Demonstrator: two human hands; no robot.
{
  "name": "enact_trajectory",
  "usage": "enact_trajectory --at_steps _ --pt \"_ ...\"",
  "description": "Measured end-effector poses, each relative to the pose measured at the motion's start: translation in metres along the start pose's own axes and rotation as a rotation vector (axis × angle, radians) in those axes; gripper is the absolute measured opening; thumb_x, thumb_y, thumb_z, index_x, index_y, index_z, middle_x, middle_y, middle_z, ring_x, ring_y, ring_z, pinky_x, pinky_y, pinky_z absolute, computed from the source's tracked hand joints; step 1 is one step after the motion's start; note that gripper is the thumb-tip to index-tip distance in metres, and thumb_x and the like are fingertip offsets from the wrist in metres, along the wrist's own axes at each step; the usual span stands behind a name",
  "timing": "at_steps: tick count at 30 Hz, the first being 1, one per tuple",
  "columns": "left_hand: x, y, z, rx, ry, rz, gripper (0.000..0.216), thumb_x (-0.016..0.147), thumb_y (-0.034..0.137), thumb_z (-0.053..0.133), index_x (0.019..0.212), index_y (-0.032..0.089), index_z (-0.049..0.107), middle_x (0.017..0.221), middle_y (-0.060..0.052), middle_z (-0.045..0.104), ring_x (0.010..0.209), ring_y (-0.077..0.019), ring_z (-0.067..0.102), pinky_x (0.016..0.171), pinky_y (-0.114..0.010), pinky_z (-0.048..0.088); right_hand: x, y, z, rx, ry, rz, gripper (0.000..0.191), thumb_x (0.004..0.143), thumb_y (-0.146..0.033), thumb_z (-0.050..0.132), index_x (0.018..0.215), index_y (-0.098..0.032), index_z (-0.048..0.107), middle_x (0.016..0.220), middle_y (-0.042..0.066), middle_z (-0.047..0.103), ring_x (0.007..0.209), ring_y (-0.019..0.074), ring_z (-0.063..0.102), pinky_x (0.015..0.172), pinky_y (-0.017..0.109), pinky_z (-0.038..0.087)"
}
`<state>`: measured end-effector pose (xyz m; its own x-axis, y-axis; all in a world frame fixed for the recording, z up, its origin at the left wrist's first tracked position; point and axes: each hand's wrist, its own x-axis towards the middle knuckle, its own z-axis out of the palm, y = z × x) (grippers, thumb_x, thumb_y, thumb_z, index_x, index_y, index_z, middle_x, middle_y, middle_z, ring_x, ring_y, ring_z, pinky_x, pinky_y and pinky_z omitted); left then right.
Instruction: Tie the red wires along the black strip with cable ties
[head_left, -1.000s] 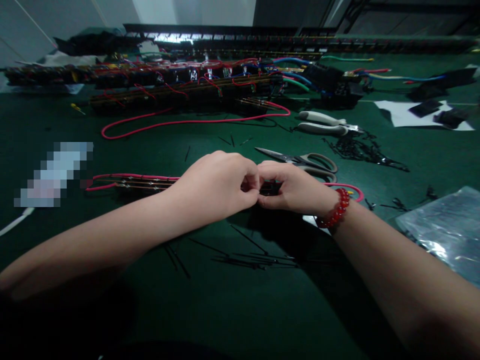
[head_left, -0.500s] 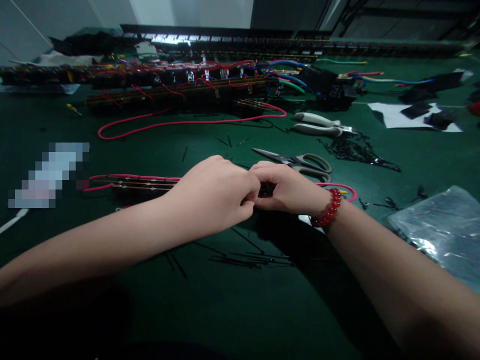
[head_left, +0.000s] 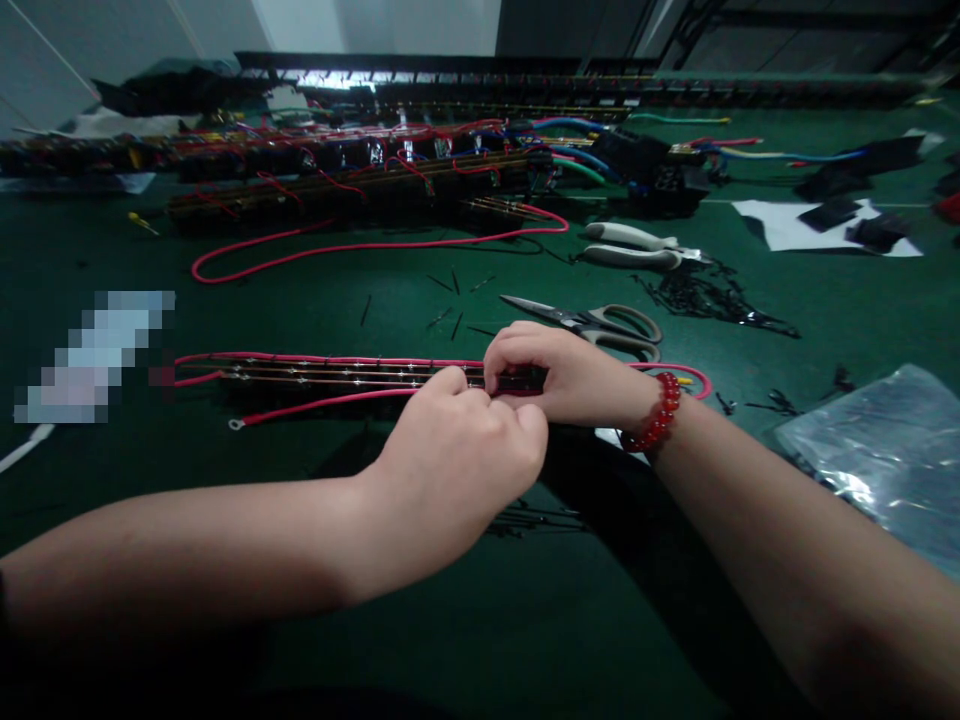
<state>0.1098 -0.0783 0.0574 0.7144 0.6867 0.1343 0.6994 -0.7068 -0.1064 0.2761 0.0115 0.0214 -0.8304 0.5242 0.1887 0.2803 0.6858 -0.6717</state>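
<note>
A long dark bar-shaped assembly (head_left: 337, 377) with metal rods lies across the green table. Along it runs a red cable (head_left: 334, 402) that ends at the left in a ring terminal (head_left: 237, 424). My right hand (head_left: 559, 372), above a red bead bracelet, is closed at the assembly's right part, thumb and fingers curled together. In front of it my left hand (head_left: 469, 455) is closed, knuckles up, close against the right fingertips. Whatever the fingers pinch is hidden. Black cable ties (head_left: 536, 518) lie on the near side, partly behind my left hand.
Scissors (head_left: 592, 322) lie just behind my right hand, with grey-handled pliers (head_left: 637, 246) farther back. Black cable-tie scraps (head_left: 720, 300) and a clear plastic bag (head_left: 885, 460) are on the right. Several wired assemblies (head_left: 360, 180) line the back. A blurred-out pale rectangle (head_left: 97, 355) is at the left.
My left hand has moved toward me and slightly right, uncovering more of the assembly and the red cable with its ring terminal. My right hand has stayed nearly in place.
</note>
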Motion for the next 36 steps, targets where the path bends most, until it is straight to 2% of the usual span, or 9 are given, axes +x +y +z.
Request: enact_trajectory --at_steps 3,6,9,15,20,24,27,31,36 --pt "-0.001 0.011 0.007 0.061 0.076 0.018 0.023 0.077 -0.001 0.044 0.069 0.014 0.059 0.052 -0.006 0.059 0.048 -0.0196 0.058 0.053 -0.032 0.030 0.000 -0.002 0.000 -0.033 -0.006 0.008 0.011 0.075 -0.013 0.065 0.083 -0.020 0.063 0.085 0.003 0.063 0.084 0.0178 0.056 0.077 0.032 0.047" --pt "-0.002 0.014 0.013 0.115 0.155 0.018 0.022 0.078 -0.001 0.045 0.068 0.014 0.058 0.052 -0.005 0.058 0.047 -0.0188 0.056 0.053 -0.032 0.032 0.000 -0.002 0.001 -0.050 -0.014 -0.001 0.012 0.075 -0.014 0.065 0.085 -0.019 0.062 0.085 0.003 0.063 0.082 0.0178 0.055 0.076 0.032 0.046" --pt "-0.005 0.013 0.016 0.134 0.168 0.014 0.022 0.080 0.001 0.045 0.068 0.015 0.057 0.055 -0.004 0.057 0.049 -0.0185 0.055 0.053 -0.032 0.034 0.000 -0.002 0.001 -0.025 0.011 -0.011 0.013 0.073 -0.012 0.064 0.084 -0.019 0.062 0.083 0.003 0.063 0.081 0.0175 0.055 0.075 0.031 0.045" --pt "-0.020 0.004 0.029 0.168 0.247 0.042 0.019 0.090 0.010 0.048 0.078 0.018 0.061 0.077 -0.004 0.066 0.061 -0.0181 0.057 0.056 -0.033 0.035 0.000 -0.004 -0.001 0.227 0.197 0.160 0.009 0.082 -0.013 0.053 0.082 -0.017 0.062 0.080 0.001 0.062 0.072 0.0134 0.054 0.065 0.027 0.043" --pt "-0.027 -0.001 0.041 0.147 0.341 0.052 0.013 0.090 0.013 0.054 0.086 0.017 0.066 0.086 -0.002 0.072 0.058 -0.0153 0.057 0.052 -0.032 0.032 0.000 -0.006 -0.014 0.300 0.332 0.265 0.017 0.084 -0.012 0.048 0.081 -0.018 0.063 0.081 0.001 0.064 0.076 0.0138 0.058 0.070 0.028 0.045" --pt "-0.028 -0.007 0.045 0.109 0.359 0.078 0.009 0.088 0.015 0.059 0.087 0.017 0.067 0.085 0.000 0.073 0.059 -0.0146 0.059 0.052 -0.032 0.033 -0.003 -0.002 -0.028 0.297 0.221 0.372 0.020 0.083 -0.010 0.047 0.081 -0.019 0.065 0.085 0.003 0.069 0.080 0.0157 0.063 0.072 0.030 0.048" --pt "-0.029 -0.012 0.047 0.092 0.364 0.080 0.006 0.087 0.016 0.062 0.088 0.017 0.067 0.086 0.001 0.074 0.059 -0.0142 0.060 0.052 -0.032 0.035 -0.006 0.002 -0.031 0.258 0.090 0.425 0.015 0.086 -0.018 0.052 0.085 -0.020 0.067 0.090 0.003 0.071 0.083 0.0169 0.064 0.076 0.032 0.049" --pt "-0.030 -0.014 0.049 0.080 0.367 0.078 0.006 0.087 0.016 0.062 0.091 0.016 0.067 0.090 0.001 0.075 0.059 -0.0141 0.061 0.053 -0.032 0.037 -0.007 0.002 -0.025 0.161 -0.045 0.359 0.019 0.084 -0.030 0.060 0.098 -0.021 0.068 0.098 0.003 0.071 0.086 0.0171 0.065 0.079 0.033 0.050" --pt "-0.030 -0.015 0.050 0.072 0.364 0.070 0.006 0.088 0.017 0.061 0.092 0.016 0.066 0.097 0.000 0.076 0.058 -0.0141 0.061 0.053 -0.032 0.040 -0.006 -0.004 -0.015 -0.001 -0.089 0.270 0.022 0.078 -0.027 0.066 0.100 -0.020 0.065 0.095 0.001 0.070 0.085 0.0168 0.063 0.077 0.030 0.048"
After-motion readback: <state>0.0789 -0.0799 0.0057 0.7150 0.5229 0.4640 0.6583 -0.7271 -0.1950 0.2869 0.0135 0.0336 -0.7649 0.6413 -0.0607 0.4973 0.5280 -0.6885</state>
